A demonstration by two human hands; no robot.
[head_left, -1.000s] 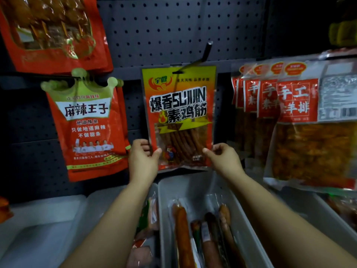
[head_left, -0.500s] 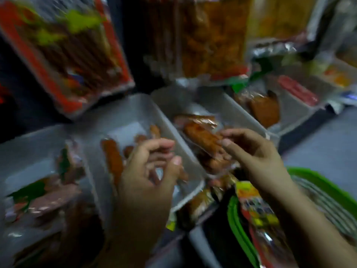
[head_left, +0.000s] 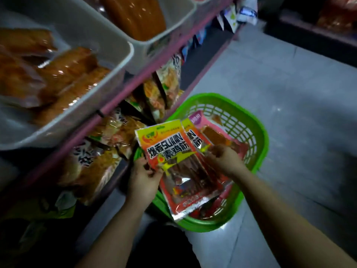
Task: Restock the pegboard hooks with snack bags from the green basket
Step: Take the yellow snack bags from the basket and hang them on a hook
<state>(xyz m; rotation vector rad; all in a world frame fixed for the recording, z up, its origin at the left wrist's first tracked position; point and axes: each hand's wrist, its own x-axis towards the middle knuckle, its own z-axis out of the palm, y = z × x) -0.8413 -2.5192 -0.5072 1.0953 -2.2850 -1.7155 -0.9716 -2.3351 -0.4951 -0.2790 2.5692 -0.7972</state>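
Both hands are down over the green basket (head_left: 257,132) on the floor. The left hand (head_left: 143,176) pinches the left edge of the top snack bag (head_left: 173,161) (yellow and red, bold black lettering), fingers closed on it. The right hand (head_left: 224,159) curls onto a second matching bag (head_left: 195,138) just beyond it, fingers bent around its edge. A pink-topped packet (head_left: 210,128) lies past the right hand, inside the basket.

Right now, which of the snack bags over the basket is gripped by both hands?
The front yellow-and-red bag: the left hand pinches its left edge, the right hand its right. The matching bag behind lies partly hidden.
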